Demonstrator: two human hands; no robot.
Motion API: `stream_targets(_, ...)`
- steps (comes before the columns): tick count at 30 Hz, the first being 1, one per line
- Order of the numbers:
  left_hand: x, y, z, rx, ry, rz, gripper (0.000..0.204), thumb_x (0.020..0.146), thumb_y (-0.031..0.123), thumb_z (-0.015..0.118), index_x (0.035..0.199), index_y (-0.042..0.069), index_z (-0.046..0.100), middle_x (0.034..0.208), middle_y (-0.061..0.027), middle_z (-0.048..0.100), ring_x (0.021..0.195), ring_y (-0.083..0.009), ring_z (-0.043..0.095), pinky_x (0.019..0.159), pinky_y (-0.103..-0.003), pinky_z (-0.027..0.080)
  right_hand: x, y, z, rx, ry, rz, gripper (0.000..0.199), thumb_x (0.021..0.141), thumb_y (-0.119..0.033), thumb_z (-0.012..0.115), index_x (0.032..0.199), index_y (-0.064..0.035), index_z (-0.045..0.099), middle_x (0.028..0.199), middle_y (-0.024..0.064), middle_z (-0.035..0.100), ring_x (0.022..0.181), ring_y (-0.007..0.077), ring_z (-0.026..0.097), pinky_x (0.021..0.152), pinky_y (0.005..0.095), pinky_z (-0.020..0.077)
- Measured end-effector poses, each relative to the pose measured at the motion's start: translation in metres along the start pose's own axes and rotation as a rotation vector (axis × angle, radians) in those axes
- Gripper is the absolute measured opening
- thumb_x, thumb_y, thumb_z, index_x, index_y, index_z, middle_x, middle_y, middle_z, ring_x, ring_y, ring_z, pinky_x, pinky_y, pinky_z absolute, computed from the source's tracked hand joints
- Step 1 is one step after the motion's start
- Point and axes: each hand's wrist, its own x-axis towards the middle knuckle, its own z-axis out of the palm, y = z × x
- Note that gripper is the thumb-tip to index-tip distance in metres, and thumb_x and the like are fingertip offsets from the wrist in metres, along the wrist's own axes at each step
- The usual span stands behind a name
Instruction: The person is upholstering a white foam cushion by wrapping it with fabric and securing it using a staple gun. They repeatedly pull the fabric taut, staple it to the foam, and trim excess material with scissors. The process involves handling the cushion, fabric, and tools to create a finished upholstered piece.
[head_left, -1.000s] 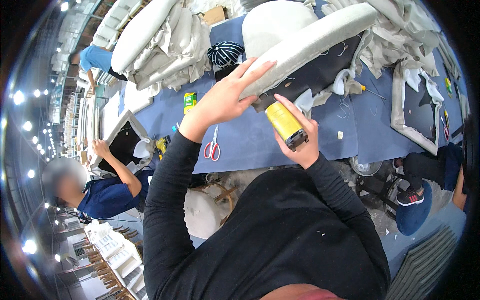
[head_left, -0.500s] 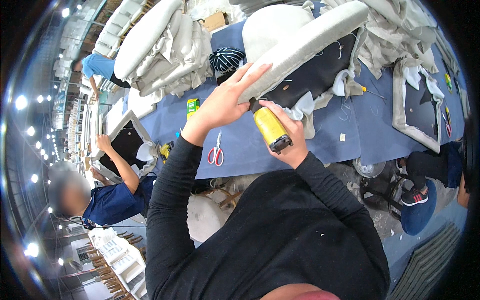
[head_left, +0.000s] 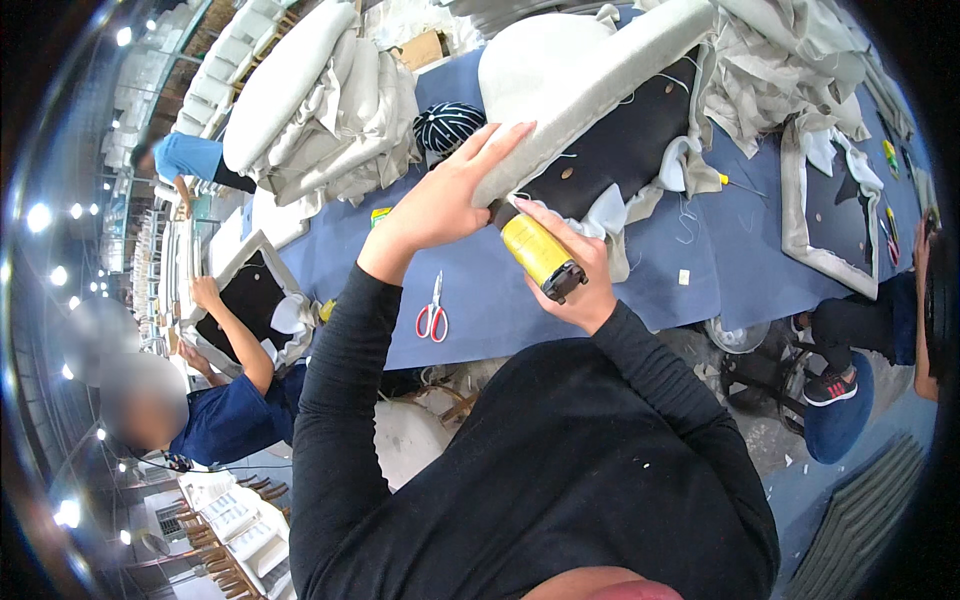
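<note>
My left hand (head_left: 440, 195) grips the near left end of a light-grey upholstered chair panel (head_left: 590, 105), fingers laid over the padded rim and thumb by the lower edge. The panel is tilted up, baring its black backing (head_left: 625, 150) and loose white cloth. In my right hand (head_left: 588, 272) is a yellow and black staple gun (head_left: 537, 250), its black nose against or very close to the panel's edge by my left thumb; actual contact cannot be made out. Red-handled scissors (head_left: 432, 318) lie on the blue-covered table (head_left: 510, 310) below my left wrist.
Stacked grey cushions (head_left: 310, 110) rise at the left, beside a dark striped cap (head_left: 450, 128). A screwdriver (head_left: 735, 183) lies right of the panel, near another upholstered frame (head_left: 830, 215). A co-worker (head_left: 235, 400) handles a similar panel at the left; another person's leg (head_left: 855, 335) shows at the right.
The view has shifted slightly. Both hands keep their holds, and the staple gun stays at the panel's edge. The green and yellow box is now mostly hidden behind my left forearm.
</note>
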Motion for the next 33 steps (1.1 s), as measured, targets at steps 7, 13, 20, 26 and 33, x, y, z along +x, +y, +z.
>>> stream_targets(7,0.007,0.003,-0.003,-0.022,0.006,-0.005,0.114,0.070,-0.010,0.067,0.174,0.025,0.036,0.167,-0.0234,0.049,0.152,-0.0451,0.050,0.125,-0.047,0.043,0.011,0.000,-0.007,0.022,-0.072,0.049,0.081,0.078,0.000,0.076,0.157,-0.0100,0.059,0.138,0.0225,0.074,0.121,0.0372,0.076,0.101,0.0386,0.0598)
stream_targets(13,-0.008,-0.028,0.019,-0.386,0.199,-0.092,0.115,0.072,-0.003,0.090,0.172,0.010,0.034,0.154,-0.0166,0.065,0.144,-0.0242,0.060,0.120,-0.039,0.047,0.020,0.012,-0.048,0.128,-0.261,0.231,0.078,0.084,-0.003,0.079,0.158,-0.0097,0.058,0.140,0.0190,0.074,0.125,0.0336,0.075,0.106,0.0388,0.0566)
stream_targets(20,-0.042,0.013,0.021,-0.588,0.508,-0.253,0.099,0.079,0.005,0.092,0.166,0.014,0.045,0.135,-0.0165,0.075,0.126,-0.0221,0.070,0.106,-0.037,0.057,-0.047,0.113,-0.132,-0.508,-0.266,0.481,0.092,0.079,0.001,0.078,0.163,-0.0277,0.054,0.126,0.0205,0.071,0.117,0.0459,0.069,0.102,0.0490,0.0563)
stream_targets(26,-0.052,0.086,-0.006,-0.112,0.593,-0.231,0.087,0.067,0.025,0.089,0.149,0.012,0.064,0.122,-0.0140,0.078,0.111,-0.0213,0.077,0.091,-0.034,0.059,-0.130,0.245,-0.146,-0.612,-0.193,0.492,0.095,0.085,0.000,0.076,0.170,-0.0222,0.041,0.154,0.0297,0.054,0.141,0.0465,0.057,0.118,0.0467,0.0484)
stream_targets(33,-0.038,0.055,0.022,-0.488,0.403,0.215,0.084,0.080,0.041,0.090,0.151,0.004,0.063,0.150,-0.0208,0.061,0.146,-0.0351,0.056,0.119,-0.048,0.045,0.028,0.046,-0.097,0.115,0.340,0.316,0.067,0.113,-0.022,0.053,0.172,-0.0016,0.030,0.171,0.0262,0.040,0.161,0.0346,0.038,0.132,0.0437,0.0271)
